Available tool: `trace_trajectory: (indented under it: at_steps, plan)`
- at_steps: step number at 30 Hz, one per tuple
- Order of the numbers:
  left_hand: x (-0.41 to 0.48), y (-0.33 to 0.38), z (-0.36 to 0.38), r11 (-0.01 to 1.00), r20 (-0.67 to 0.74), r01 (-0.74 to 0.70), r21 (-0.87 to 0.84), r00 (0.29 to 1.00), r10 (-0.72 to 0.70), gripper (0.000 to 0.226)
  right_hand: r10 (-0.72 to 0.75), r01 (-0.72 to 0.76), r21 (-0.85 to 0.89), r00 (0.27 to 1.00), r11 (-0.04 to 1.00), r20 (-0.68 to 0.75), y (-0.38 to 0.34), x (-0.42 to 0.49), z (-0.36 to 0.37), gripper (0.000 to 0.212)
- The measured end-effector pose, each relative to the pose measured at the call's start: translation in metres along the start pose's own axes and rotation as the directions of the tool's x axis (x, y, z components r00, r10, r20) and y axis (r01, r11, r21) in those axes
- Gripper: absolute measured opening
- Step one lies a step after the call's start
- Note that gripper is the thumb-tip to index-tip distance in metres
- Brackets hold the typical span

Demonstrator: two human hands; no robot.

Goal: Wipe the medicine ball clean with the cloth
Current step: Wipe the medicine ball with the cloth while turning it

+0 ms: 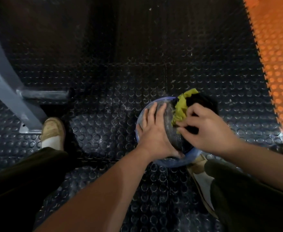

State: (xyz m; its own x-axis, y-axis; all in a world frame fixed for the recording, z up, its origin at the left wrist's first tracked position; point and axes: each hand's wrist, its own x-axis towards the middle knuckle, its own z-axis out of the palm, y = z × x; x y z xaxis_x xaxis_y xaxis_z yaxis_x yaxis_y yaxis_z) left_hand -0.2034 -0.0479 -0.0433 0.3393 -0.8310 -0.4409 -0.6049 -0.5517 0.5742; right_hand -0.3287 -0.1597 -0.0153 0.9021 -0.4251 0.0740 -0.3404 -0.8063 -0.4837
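Dark studded rubber floor (104, 72) lay under us, with an orange strip (278, 56) along its right edge and a grey metal frame (7, 72) near its left edge. Our right fingers (190, 125) were curled, pinching the bunched yellow-and-black cloth (181, 111) against the upper right of the medicine ball (171, 132). Behind them the right hand (209, 131) arched over that side. Our left fingers (151, 113) lay straight and spread on the ball's left face, and the left hand (154, 133) pressed flat and grasped nothing.

The ball sat on the floor right of the middle, nearer the orange strip than the frame. It was just beyond our right shoe (199, 174) and well apart from the left shoe (53, 131).

We judged the wiping itself to be in hand, since the grey top looked smeared. The next move called for dragging the cloth across under pressure while the left hand braced, then rolling the ball to bring other faces up.

Being round, the ball had no long axis. Its blue band ran round the outline we saw, so a grey panel faced up at us.
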Motion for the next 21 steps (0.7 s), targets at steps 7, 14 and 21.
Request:
trace_trajectory:
  at_steps: [7, 14, 21]
  plan:
    - [-0.001, 0.0, 0.004, 0.996, -0.014, -0.03, 0.087, 0.999, 0.032, 0.147, -0.019, 0.018, -0.037, 1.0, 0.999, -0.017, 0.005, 0.012, 0.0, 0.018]
    - [0.002, -0.005, -0.001, 1.0, -0.049, 0.021, 0.005, 0.999, -0.021, 0.149, 0.108, -0.109, -0.027, 0.994, 0.994, -0.033, 0.005, 0.055, 0.005, 0.014]
    - [0.001, -0.014, -0.001, 0.996, -0.064, -0.02, -0.083, 0.998, 0.015, 0.146, -0.114, 0.115, -0.032, 0.993, 0.993, 0.042, -0.012, -0.005, 0.002, 0.035]
